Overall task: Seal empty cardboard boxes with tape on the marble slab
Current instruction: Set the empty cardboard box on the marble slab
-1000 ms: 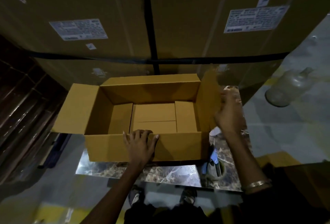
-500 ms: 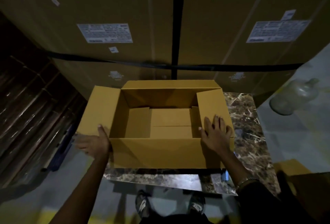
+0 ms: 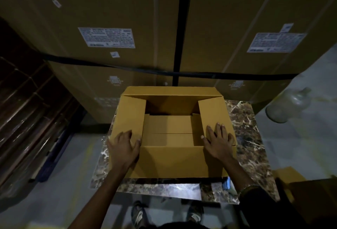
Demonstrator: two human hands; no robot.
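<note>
An empty brown cardboard box (image 3: 173, 163) stands on the marble slab (image 3: 244, 137), its top partly open. Both short side flaps are folded inward. My left hand (image 3: 125, 146) presses flat on the left flap near its front corner. My right hand (image 3: 218, 141) lies flat with spread fingers on the right flap. The far long flap stands up at the back, and the near long flap hangs down toward me. A blue tape dispenser (image 3: 228, 185) peeks out at the slab's front right, half hidden by my right forearm.
Tall stacked cartons (image 3: 127, 37) with white labels rise just behind the slab. A large glass jar (image 3: 288, 106) stands on the floor to the right. Dark wooden racks (image 3: 27, 110) fill the left. My shoes (image 3: 138, 214) show below the slab's front edge.
My left hand moved from the box's front wall to the left flap and folded it inward. My right hand pushed the right flap down further. The view shifted so the box sits more centred.
</note>
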